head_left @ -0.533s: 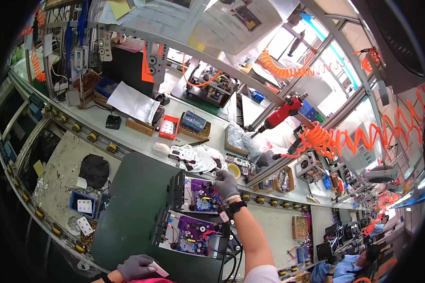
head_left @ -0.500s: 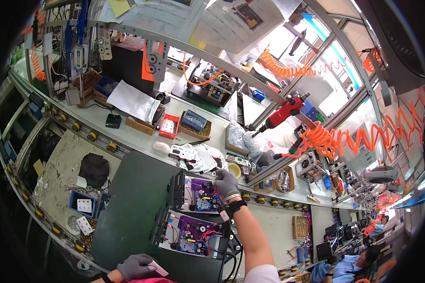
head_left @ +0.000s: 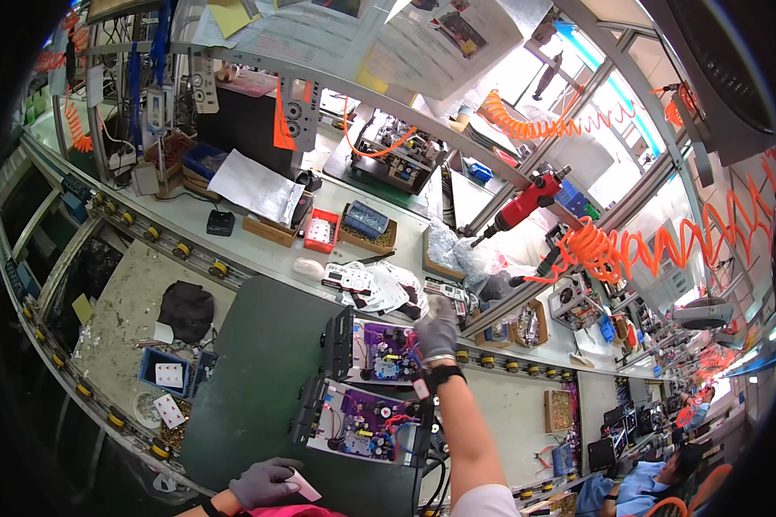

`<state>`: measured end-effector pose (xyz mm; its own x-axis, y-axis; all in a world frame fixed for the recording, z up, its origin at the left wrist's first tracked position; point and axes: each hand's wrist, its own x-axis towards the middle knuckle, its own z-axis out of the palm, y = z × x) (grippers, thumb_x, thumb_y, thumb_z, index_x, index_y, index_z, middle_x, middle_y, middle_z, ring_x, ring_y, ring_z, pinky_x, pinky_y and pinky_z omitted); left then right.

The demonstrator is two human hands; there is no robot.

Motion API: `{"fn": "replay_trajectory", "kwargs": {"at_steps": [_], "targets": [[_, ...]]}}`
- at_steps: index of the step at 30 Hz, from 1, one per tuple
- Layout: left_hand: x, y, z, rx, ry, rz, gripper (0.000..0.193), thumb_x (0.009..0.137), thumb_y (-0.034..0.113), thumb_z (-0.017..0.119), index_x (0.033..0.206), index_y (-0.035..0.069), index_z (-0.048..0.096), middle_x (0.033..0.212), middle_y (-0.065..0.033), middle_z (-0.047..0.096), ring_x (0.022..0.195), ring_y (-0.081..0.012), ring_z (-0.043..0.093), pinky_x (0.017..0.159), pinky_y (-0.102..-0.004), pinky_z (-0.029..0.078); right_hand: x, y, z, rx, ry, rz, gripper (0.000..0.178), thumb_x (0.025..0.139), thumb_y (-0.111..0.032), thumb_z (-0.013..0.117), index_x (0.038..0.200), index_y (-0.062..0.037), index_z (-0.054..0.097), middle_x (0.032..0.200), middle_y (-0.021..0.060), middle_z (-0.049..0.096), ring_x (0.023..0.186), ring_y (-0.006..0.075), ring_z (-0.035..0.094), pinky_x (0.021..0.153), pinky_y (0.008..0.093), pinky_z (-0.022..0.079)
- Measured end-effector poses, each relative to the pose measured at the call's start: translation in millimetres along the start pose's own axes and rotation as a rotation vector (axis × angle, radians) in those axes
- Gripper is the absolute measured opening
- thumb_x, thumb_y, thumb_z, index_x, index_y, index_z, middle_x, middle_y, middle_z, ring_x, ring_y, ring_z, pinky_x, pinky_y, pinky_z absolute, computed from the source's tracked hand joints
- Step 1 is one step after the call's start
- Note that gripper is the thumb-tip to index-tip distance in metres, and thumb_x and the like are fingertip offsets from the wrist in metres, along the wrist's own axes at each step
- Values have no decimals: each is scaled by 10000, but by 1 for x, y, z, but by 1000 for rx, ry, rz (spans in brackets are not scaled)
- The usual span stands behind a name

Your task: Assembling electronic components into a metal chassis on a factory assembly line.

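Note:
My left hand (head_left: 263, 484), in a grey glove at the lower edge, is closed on a flat pale pink piece (head_left: 304, 487). My right hand (head_left: 438, 332), gloved too, reaches to the bench edge just beyond the open devices. Motion smears its fingers and they cover what lies under them. Two open-topped electronic units stand side by side on the dark green board (head_left: 241, 396): a far unit (head_left: 388, 351) by my right wrist and a near unit (head_left: 362, 424). Both show purple interiors, circuit boards and coloured wires. White printed panels (head_left: 388, 286) lie piled left of my right hand.
A red tray (head_left: 322, 231) and a box with a blue roll (head_left: 367, 221) sit on the bench. A red power screwdriver (head_left: 526, 205) hangs above, with orange coiled hoses. A blue bin (head_left: 165, 372) is at left. Another person (head_left: 638, 491) sits at lower right.
My right hand has moved from the far unit's edge a little farther out, over where a yellow tape roll showed. My left hand keeps the pink piece. The whole view has shifted slightly.

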<state>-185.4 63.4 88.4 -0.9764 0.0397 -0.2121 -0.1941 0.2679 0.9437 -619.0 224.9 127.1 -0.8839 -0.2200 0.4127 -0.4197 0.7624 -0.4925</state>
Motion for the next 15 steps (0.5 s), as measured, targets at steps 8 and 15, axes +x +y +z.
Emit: {"fn": "replay_trajectory", "kwargs": {"at_steps": [8,15], "targets": [[-16,-20,11,-282,-52,78,287,835,276,625,964,29,690,1205,-135,600,1061,-221,585,894,-339,466,-179,-65,-129,771,-137,261,55,869,-69,587,873,-18,605,832,31,632,762,94,565,719,241,461],[-19,9,15,-304,-185,-14,252,872,206,616,1001,-2,672,1251,-117,533,1082,-172,540,929,-303,433,-348,-24,-64,740,-342,743,222,827,-215,696,878,0,674,743,29,634,681,104,564,642,258,448]]}}
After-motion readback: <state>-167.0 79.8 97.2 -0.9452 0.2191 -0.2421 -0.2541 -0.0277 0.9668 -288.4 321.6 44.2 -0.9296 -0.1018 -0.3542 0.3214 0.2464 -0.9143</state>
